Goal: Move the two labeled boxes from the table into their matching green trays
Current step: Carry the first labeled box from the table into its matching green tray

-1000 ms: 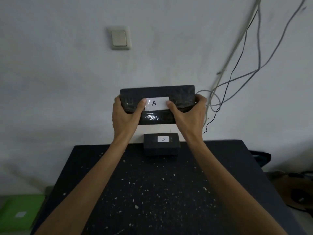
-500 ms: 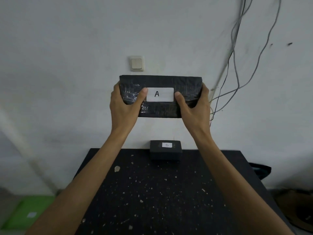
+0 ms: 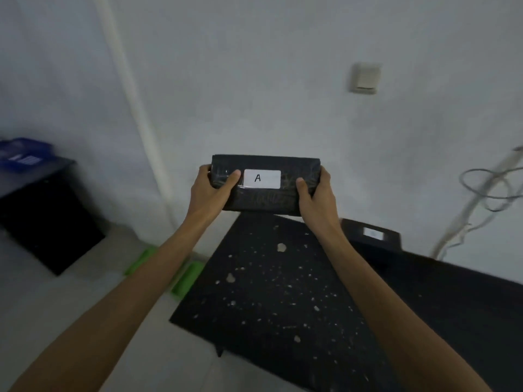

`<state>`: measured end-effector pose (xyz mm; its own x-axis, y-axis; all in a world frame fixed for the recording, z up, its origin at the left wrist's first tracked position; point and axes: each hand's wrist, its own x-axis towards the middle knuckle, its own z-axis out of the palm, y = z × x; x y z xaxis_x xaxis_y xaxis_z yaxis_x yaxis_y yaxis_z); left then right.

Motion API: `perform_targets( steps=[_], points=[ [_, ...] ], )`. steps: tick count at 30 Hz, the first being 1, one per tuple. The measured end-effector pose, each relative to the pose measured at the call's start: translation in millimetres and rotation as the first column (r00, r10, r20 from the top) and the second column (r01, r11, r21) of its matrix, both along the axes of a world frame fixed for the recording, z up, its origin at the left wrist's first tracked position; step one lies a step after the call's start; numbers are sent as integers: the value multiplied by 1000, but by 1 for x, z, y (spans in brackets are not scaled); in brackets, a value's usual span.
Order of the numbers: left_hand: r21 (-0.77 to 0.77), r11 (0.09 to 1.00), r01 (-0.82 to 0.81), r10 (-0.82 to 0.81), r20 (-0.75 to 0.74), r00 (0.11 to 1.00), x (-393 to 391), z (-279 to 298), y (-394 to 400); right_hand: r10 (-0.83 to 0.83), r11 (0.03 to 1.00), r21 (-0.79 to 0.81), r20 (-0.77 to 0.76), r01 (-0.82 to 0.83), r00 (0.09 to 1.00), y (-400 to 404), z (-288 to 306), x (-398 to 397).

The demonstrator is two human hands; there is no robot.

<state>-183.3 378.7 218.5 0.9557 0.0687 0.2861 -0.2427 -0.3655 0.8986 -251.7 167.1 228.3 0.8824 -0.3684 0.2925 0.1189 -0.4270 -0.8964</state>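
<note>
I hold a black wrapped box with a white label "A" (image 3: pixel 266 190) in the air over the table's far left corner. My left hand (image 3: pixel 208 193) grips its left end and my right hand (image 3: pixel 317 198) grips its right end. A smaller black box with a blurred white label (image 3: pixel 372 236) rests on the black speckled table (image 3: pixel 271 301) at the far right, near the wall. Parts of green trays (image 3: pixel 188 278) (image 3: pixel 141 260) show on the floor left of the table, partly hidden behind my left forearm.
A low black cabinet (image 3: pixel 42 216) stands at the left with a blue object (image 3: pixel 22 155) on top. Loose cables (image 3: pixel 486 190) hang on the wall at the right. A wall switch (image 3: pixel 365 77) sits above. Pale floor lies between cabinet and table.
The view has swung left and tilted: the table now lies to the right and the cabinet and floor trays appear. Box A stays held in both hands, now lower over the table's left corner.
</note>
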Motion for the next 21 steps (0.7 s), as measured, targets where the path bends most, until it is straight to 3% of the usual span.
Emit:
perform_targets(
  steps=[9,16,21],
  points=[
    [140,979,-145,164,-131,978,54,-96,247,156,988,31,-226,-153,962,222,-99,95],
    [221,964,-145,208,-296,932,98,-157,345,121,992,70,-344,-103,931,327,-164,141],
    [310,949,-62,188,-394,900,142,-211,377,101,988,151,-539,-22,836,366,-231,181]
  ],
)
